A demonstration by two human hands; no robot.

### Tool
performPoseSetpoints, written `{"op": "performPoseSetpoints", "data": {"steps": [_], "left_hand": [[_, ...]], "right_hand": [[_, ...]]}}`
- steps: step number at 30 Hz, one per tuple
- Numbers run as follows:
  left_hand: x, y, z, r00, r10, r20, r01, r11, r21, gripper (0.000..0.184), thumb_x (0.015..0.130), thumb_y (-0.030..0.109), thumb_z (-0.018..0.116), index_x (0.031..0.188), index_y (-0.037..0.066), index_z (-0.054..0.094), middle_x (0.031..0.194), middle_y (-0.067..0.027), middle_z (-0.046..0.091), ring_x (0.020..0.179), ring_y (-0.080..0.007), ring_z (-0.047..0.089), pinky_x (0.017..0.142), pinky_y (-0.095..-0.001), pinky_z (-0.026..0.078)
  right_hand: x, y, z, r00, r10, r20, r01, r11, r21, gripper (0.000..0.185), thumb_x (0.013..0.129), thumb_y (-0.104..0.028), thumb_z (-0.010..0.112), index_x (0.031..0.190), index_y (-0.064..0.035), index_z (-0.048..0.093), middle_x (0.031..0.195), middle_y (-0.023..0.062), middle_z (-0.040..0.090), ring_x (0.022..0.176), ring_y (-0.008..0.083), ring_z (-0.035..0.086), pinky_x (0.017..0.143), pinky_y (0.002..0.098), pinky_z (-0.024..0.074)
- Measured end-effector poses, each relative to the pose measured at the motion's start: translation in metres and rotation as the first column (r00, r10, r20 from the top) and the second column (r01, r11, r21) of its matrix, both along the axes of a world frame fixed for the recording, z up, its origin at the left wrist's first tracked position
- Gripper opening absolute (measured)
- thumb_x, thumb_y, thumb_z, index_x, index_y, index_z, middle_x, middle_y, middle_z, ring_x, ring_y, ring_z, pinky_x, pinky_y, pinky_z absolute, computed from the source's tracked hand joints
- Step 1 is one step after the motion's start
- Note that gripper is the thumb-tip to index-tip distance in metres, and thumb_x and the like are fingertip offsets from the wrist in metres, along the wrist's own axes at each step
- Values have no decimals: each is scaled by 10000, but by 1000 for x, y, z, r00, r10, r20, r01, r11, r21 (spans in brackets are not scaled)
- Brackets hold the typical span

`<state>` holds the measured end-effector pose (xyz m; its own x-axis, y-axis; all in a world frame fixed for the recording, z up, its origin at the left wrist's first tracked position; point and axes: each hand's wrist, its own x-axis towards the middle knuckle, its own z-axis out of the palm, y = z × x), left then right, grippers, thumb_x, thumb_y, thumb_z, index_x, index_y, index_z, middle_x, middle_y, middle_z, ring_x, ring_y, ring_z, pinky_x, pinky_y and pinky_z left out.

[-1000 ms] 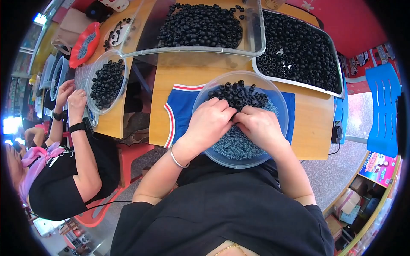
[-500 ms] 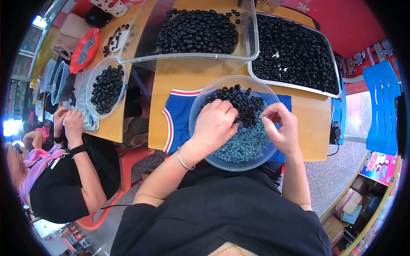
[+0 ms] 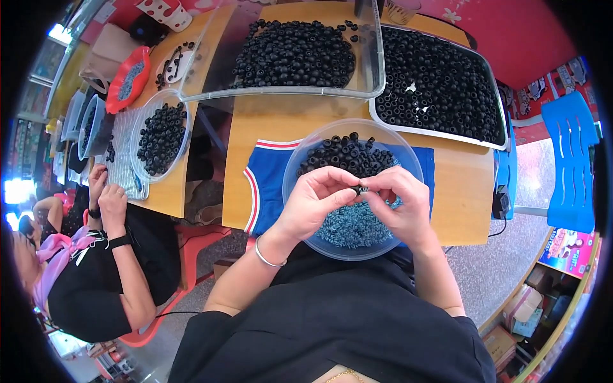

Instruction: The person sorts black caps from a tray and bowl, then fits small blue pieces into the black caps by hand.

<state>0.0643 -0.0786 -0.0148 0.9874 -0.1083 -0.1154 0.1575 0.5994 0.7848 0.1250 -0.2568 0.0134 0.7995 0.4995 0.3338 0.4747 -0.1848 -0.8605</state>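
Note:
My left hand (image 3: 313,201) pinches a small black plastic part (image 3: 357,189) with a hole, over a clear round bowl (image 3: 300,137). My right hand (image 3: 402,204) meets it there, thumb and forefinger closed on a small metal spring (image 3: 364,189) that touches the black part. Inside the bowl, black hollow parts (image 3: 345,153) lie in the far half and a heap of bluish springs (image 3: 354,226) fills the near half. Under the bowl a blue jersey (image 3: 265,185) with red and white trim covers part of the table (image 3: 460,191).
A large clear bin (image 3: 281,94) and a white-rimmed tray (image 3: 440,140), both with many black parts, stand behind the bowl. To the left, a co-worker (image 3: 96,274) sits beside another bowl of black parts (image 3: 159,137). A blue chair (image 3: 568,166) stands at right.
My hands have come together above the bowl's middle; the right moved left with the spring. My left hand now shows a black part. The camera view has shifted slightly.

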Motion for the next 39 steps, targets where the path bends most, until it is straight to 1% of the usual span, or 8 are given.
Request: {"op": "performPoseSetpoints", "data": {"steps": [8,11,15,18,21,25,31,39], "left_hand": [[-6,-4,-10,995,-1,-95,-20,977,-212,176,901,13,624,1074,31,597,1024,-62,647,935,-131,626,832,-280,531],[-7,-2,-14,996,-30,-80,11,975,-224,187,914,10,598,1095,52,577,1062,-61,628,1003,-166,628,881,-308,533],[-9,-3,-13,988,-12,-156,-27,969,-247,182,918,25,601,1094,64,576,1063,-50,628,988,-152,628,884,-303,531],[-9,-3,-13,983,21,-183,-72,959,-273,189,917,43,610,1101,67,574,1066,-54,634,968,-139,629,877,-292,531],[-10,-2,-14,987,43,-156,-83,963,-257,184,919,54,609,1100,58,578,1072,-86,644,938,-127,633,857,-270,534],[-10,7,-14,988,7,-152,-43,972,-233,169,927,62,598,1094,43,598,1092,-117,654,900,-110,628,845,-253,529],[-11,8,-8,985,-2,-172,-35,976,-214,233,953,70,556,1173,16,613,1130,-127,653,865,-91,618,824,-240,530],[-11,9,-6,988,7,-153,-37,980,-195,242,964,63,536,1185,7,617,1140,-131,652,854,-88,620,805,-227,530]], "right_hand": [[-1,3,-1,951,-42,305,76,992,-99,218,693,-35,748,897,-103,716,744,34,638,633,185,619,544,286,495],[-2,2,-4,928,-32,372,83,989,-121,232,687,-34,744,904,-112,719,739,24,637,644,180,620,554,284,497],[-4,2,-6,904,13,427,68,983,-172,272,690,-23,728,943,-122,718,750,11,641,649,169,618,555,280,496],[-3,2,-3,903,52,427,52,972,-228,295,712,-17,712,989,-118,708,760,20,641,645,180,617,557,293,500],[-1,3,-2,961,30,274,18,985,-171,313,726,-14,704,1022,-116,699,767,44,639,650,207,621,567,309,504],[10,-7,-11,965,-107,241,173,947,-272,252,747,-21,693,984,-106,695,818,64,639,718,243,639,622,335,514],[13,-11,-18,970,-61,237,158,895,-416,161,765,-47,679,917,-97,684,850,47,645,811,246,643,686,348,522],[17,5,-24,960,-15,281,169,829,-533,208,757,-114,700,961,-116,664,875,34,635,849,224,639,702,341,524]]}}
